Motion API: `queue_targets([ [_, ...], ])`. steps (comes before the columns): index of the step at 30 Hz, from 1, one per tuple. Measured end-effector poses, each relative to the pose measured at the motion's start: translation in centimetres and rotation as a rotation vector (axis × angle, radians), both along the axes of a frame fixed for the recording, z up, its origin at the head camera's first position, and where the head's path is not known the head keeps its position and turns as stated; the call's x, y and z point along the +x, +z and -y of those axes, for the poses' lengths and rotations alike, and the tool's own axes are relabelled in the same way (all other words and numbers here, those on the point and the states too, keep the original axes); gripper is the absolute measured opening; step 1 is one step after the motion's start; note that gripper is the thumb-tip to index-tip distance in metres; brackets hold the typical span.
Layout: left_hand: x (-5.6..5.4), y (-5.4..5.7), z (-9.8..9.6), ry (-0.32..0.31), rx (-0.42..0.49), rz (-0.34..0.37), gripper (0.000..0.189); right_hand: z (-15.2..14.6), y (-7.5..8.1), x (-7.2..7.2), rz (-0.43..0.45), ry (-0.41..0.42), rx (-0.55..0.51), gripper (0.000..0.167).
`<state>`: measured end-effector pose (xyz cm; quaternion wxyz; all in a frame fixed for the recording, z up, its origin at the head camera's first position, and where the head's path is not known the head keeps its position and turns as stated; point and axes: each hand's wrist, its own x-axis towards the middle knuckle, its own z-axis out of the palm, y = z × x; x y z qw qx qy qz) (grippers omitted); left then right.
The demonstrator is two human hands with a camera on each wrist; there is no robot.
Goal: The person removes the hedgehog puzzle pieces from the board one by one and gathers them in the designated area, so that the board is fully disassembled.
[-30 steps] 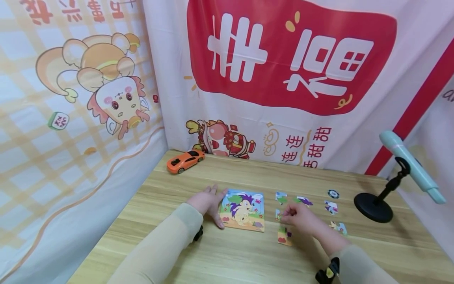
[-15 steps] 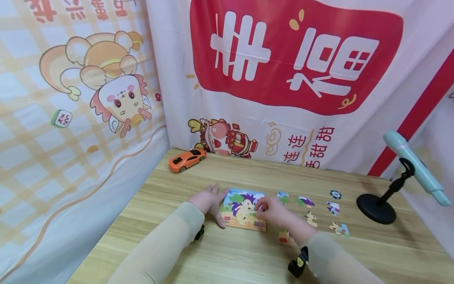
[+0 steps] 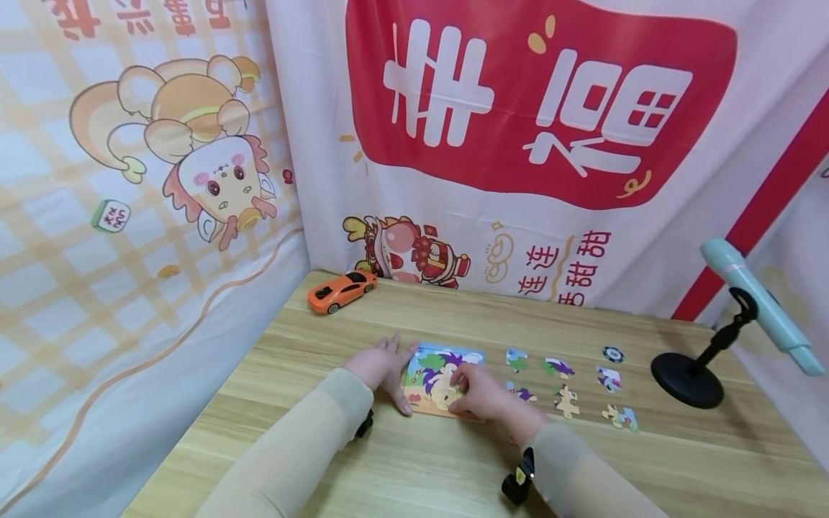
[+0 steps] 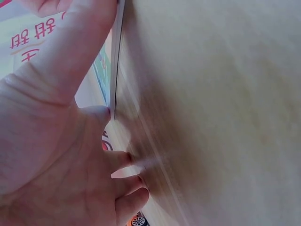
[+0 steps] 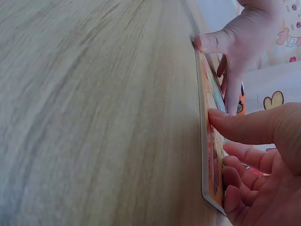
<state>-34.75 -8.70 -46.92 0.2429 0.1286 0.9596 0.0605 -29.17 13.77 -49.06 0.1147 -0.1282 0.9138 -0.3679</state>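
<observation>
A flat square puzzle board [image 3: 427, 410] with a purple-haired hedgehog picture lies on the table. My left hand [image 3: 382, 370] rests along its left side with the fingers spread. In the left wrist view, that hand's thumb lies at the board's edge. My right hand [image 3: 481, 392] is over the board's right half and covers part of the picture. In the right wrist view, the right thumb [image 5: 244, 126] touches the board near its front edge, apart from the loosely bent fingers. I see no loose piece between them. Several puzzle pieces, one pale yellow piece [image 3: 567, 401] among them, lie to the right.
An orange toy car [image 3: 342, 292] stands at the back left. A small dark round disc [image 3: 612, 354] lies at the right, beside a mint microphone [image 3: 760, 306] on a black stand [image 3: 686, 380]. Printed cloths hang behind the wooden table and at its left.
My right hand has moved left from the loose pieces onto the board, then farther toward its middle. Its thumb and fingers have spread apart. My left hand has stayed at the board's left side.
</observation>
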Motion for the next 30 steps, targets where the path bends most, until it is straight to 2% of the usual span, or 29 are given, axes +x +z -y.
queue_targets([
  [6, -0.6, -0.9, 0.2, -0.012, 0.005, -0.009, 0.152, 0.2, 0.0, 0.0, 0.004, 0.001, 0.007, 0.033],
  [7, -0.5, -0.7, 0.2, -0.021, 0.003, -0.009, 0.153, 0.2, 0.0, 0.0, 0.008, -0.002, 0.008, 0.033],
  [12, -1.6, -2.3, 0.4, -0.068, -0.008, -0.026, 0.156, 0.3, 0.0, 0.0, 0.01, -0.003, 0.004, 0.034],
  [17, -1.4, -1.9, 0.3, -0.07, -0.02, -0.014, 0.157, 0.3, 0.1, 0.0, 0.013, -0.008, -0.014, 0.035],
  [20, -0.6, -0.6, 0.1, -0.068, -0.027, -0.012, 0.154, 0.3, 0.2, 0.1, 0.045, -0.035, -0.063, 0.024],
  [23, -0.5, -0.5, 0.2, -0.078, -0.024, -0.016, 0.151, 0.2, 0.5, 0.3, 0.079, -0.07, -0.137, 0.013],
  [27, -1.6, -2.1, 0.5, -0.087, -0.016, -0.021, 0.153, -0.3, 0.7, 0.4, 0.102, -0.089, -0.246, 0.01],
  [30, -2.0, -2.7, 0.5, -0.083, -0.019, -0.026, 0.154, -0.9, 0.8, 0.3, 0.134, -0.088, -0.332, 0.01],
])
